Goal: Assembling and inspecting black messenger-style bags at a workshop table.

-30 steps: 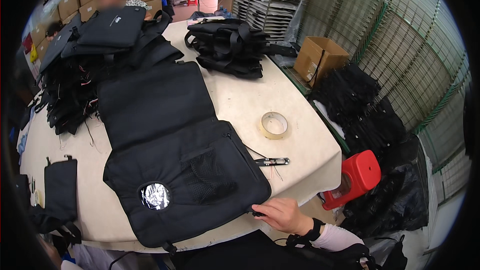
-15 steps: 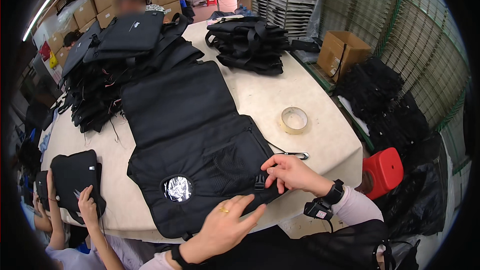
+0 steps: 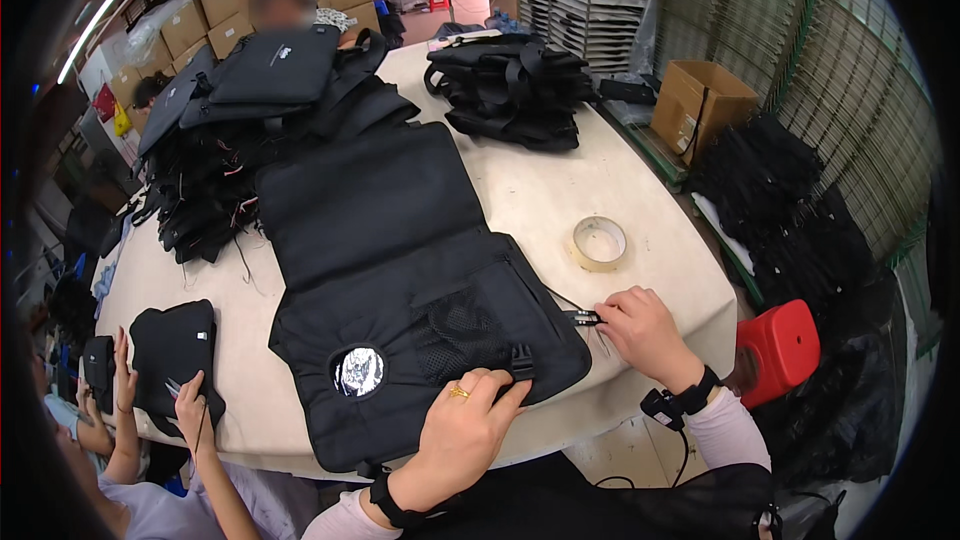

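Observation:
A black bag (image 3: 375, 170) is spread out on the table, its flap folded away from me. On its nearer panel are a mesh pocket (image 3: 455, 335), a round shiny window (image 3: 358, 372) and a plastic side-release buckle (image 3: 522, 361). My left hand (image 3: 465, 430) is at the near edge beside the buckle, its fingers closed on the bag. My right hand (image 3: 645, 330) pinches small dark thread snips (image 3: 583, 317) just off the bag's right side. Fine threads hang below those fingertips.
A tape roll (image 3: 599, 243) lies right of the bag. Black bags are piled at far left (image 3: 270, 70) and far centre (image 3: 515, 90). A co-worker's hands (image 3: 190, 405) work on a smaller black bag (image 3: 175, 355). A red stool (image 3: 780, 350) stands beyond the table's right edge.
My right hand has moved right from the buckle and taken the snips off the table. My left hand has shifted right and closed at the bag's near edge.

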Demonstrator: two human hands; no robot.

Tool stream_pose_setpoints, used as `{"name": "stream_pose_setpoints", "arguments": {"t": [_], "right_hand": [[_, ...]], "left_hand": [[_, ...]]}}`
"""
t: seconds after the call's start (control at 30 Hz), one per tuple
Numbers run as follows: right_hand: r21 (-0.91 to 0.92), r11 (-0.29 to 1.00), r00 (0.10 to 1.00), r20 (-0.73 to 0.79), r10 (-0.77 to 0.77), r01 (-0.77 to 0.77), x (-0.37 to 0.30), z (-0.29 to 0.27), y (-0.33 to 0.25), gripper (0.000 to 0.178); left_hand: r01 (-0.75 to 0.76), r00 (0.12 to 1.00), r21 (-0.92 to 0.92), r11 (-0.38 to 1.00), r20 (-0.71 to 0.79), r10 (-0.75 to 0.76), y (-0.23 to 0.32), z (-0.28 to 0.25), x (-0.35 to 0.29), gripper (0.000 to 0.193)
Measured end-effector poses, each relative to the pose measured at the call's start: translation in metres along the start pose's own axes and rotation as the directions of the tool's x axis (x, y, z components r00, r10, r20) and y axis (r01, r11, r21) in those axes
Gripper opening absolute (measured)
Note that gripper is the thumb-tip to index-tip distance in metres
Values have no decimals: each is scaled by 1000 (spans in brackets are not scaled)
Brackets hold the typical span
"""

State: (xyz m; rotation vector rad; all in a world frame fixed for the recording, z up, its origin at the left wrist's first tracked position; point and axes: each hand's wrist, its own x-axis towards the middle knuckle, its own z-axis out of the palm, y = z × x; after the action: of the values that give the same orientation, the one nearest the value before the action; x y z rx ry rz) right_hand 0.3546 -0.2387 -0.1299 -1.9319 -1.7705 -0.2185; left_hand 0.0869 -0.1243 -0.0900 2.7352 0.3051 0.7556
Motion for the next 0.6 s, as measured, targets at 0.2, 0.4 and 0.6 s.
{"name": "stream_pose_setpoints", "arguments": {"t": [0.2,0.4,0.6], "right_hand": [[-175,983,997,60,-49,58,3,9,15,18],[695,563,793,15,609,-446,13,-19,4,17],[705,694,980,5,200,-145,50,-67,-67,20]], "left_hand": [[60,995,-122,991,-68,-68,-9,-45,21,25],[124,990,-206,971,-41,-136,-20,-69,32,18],[120,992,-205,971,-25,-127,-33,-81,40,17]]}}
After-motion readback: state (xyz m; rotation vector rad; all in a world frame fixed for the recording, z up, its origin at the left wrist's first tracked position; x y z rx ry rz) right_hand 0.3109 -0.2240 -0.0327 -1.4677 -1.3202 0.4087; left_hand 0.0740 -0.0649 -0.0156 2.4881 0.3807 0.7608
